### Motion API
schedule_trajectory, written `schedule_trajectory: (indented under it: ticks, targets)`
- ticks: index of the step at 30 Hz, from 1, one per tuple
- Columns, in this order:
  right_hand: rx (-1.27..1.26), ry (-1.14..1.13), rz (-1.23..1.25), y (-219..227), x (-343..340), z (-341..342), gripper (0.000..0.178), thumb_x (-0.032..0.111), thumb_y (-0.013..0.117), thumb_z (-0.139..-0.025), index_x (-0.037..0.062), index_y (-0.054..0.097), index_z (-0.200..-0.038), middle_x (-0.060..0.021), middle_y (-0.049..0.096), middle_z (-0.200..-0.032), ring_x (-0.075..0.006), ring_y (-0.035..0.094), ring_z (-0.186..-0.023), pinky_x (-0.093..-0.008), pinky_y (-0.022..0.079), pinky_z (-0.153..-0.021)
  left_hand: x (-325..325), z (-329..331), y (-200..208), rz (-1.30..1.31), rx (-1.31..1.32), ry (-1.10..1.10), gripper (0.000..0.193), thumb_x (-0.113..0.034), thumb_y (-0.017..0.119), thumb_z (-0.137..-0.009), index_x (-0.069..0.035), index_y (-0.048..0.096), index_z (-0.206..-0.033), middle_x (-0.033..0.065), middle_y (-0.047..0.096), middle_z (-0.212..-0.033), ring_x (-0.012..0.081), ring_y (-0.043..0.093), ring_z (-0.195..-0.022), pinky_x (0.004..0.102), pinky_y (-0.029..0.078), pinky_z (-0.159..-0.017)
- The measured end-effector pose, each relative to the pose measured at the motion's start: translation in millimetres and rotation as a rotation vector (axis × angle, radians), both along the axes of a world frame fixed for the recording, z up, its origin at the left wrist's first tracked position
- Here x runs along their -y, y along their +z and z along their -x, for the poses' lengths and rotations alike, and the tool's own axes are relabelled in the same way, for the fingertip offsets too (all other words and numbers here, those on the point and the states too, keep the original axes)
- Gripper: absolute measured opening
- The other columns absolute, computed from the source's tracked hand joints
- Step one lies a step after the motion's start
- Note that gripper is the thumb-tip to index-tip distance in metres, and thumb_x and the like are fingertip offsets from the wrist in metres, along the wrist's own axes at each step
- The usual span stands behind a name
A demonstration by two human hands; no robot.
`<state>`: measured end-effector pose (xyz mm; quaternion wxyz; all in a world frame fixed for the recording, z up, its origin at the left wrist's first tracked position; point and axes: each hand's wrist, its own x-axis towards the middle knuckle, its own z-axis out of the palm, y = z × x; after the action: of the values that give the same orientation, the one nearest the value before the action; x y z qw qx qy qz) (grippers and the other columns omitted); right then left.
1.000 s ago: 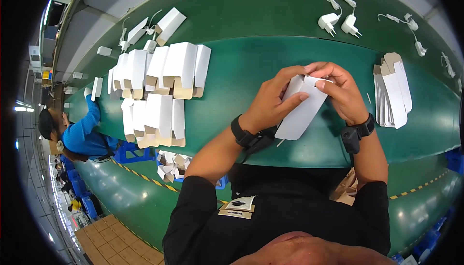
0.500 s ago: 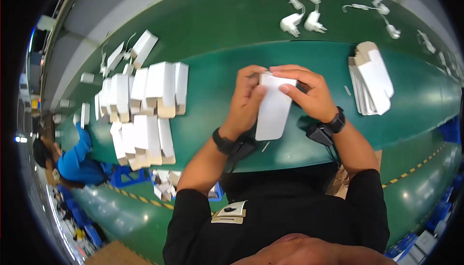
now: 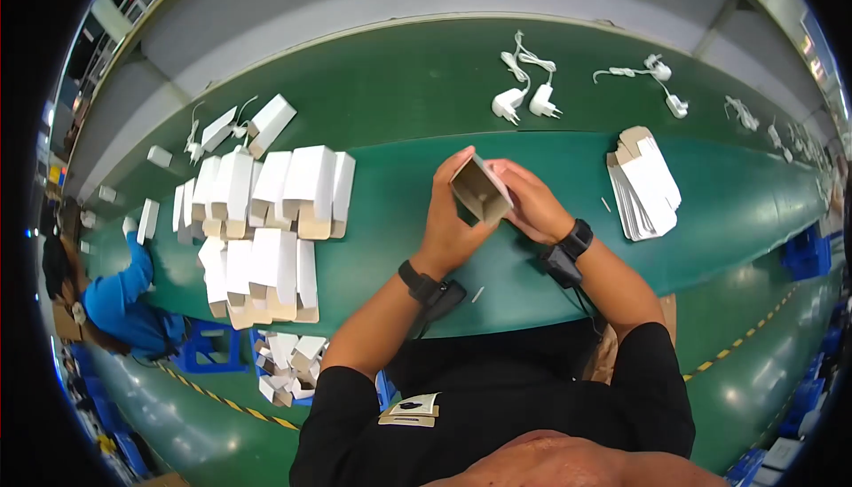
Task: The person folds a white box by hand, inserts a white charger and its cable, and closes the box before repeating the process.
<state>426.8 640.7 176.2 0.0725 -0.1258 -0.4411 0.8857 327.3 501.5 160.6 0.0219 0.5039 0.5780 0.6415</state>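
Over the green table I hold a small white cardboard box (image 3: pixel 482 190) between both hands. Its open end faces up toward me and shows the brown inside. My left hand (image 3: pixel 447 221) is closed round its left side, with the fingers up at its far corner. Along the right side, my right hand (image 3: pixel 536 206) grips the box, its fingers partly hidden behind the wall. To the right lies a stack of flat, folded white boxes (image 3: pixel 646 187). Several formed white boxes (image 3: pixel 302 183) stand in rows to the left, brown flaps at their near ends.
White plug adapters with cables (image 3: pixel 525 96) lie on the dark green surface beyond; more adapters (image 3: pixel 674 103) continue to the right. A blue crate (image 3: pixel 382 389) with white boxes stands below the table's near edge. A person in blue (image 3: pixel 133 296) sits at the far left.
The box has tilted up from lying nearly flat, so its open brown end now shows. Both hands have turned with it, and the view has shifted.
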Motion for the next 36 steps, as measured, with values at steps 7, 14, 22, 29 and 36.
schedule_trajectory:
  ticks: [7, 14, 22, 29, 36]
  targets:
    - [0.114, -0.061, -0.656, 24, -24, -17, 0.036, 0.023, 0.050, -0.106, 0.0057, 0.050, -0.137, -0.0036, 0.062, -0.119, -0.0143, 0.061, -0.108, -0.0318, 0.052, -0.093, 5, 9, 10, -0.012, -0.026, 0.069, 0.086, -0.008, 0.085, -0.070, -0.006, 0.039, -0.142, 0.0178, 0.046, -0.144, 0.0362, 0.049, -0.131, 0.0445, 0.041, -0.109]
    - [0.145, 0.027, -0.876, 33, 1, -23, 0.052, 0.032, 0.068, -0.096, 0.0025, 0.052, -0.136, -0.0091, 0.065, -0.120, -0.0185, 0.066, -0.105, -0.0343, 0.054, -0.089, -3, 9, 5, 0.124, 0.216, 0.122, 0.083, -0.015, 0.083, -0.078, -0.005, 0.036, -0.145, 0.0189, 0.046, -0.143, 0.0347, 0.047, -0.133, 0.0434, 0.039, -0.112]
    - [0.047, -0.001, -1.421, 31, -8, 33, 0.067, 0.031, 0.076, -0.090, -0.0005, 0.045, -0.141, -0.0108, 0.066, -0.116, -0.0201, 0.067, -0.101, -0.0313, 0.053, -0.083, 4, 11, -4, 0.074, 0.119, 0.235, 0.084, -0.016, 0.078, -0.078, -0.005, 0.033, -0.148, 0.0227, 0.040, -0.145, 0.0424, 0.038, -0.136, 0.0491, 0.032, -0.116]
    - [0.054, -0.200, -0.975, 19, -8, 38, 0.067, 0.035, 0.073, -0.092, 0.0022, 0.044, -0.143, -0.0091, 0.067, -0.111, -0.0137, 0.065, -0.090, -0.0242, 0.050, -0.066, 3, 12, -1, 0.102, 0.146, 0.233, 0.086, -0.018, 0.081, -0.077, -0.003, 0.033, -0.148, 0.0230, 0.043, -0.143, 0.0419, 0.040, -0.135, 0.0486, 0.032, -0.115]
    - [0.339, -0.095, -0.813, 32, -24, 20, 0.065, 0.044, 0.068, -0.095, 0.0030, 0.045, -0.141, -0.0078, 0.066, -0.110, -0.0134, 0.065, -0.089, -0.0250, 0.051, -0.065, -6, 21, -1, 0.099, 0.394, 0.104, 0.079, -0.018, 0.082, -0.082, -0.001, 0.034, -0.143, 0.0193, 0.054, -0.131, 0.0283, 0.059, -0.113, 0.0388, 0.049, -0.096]
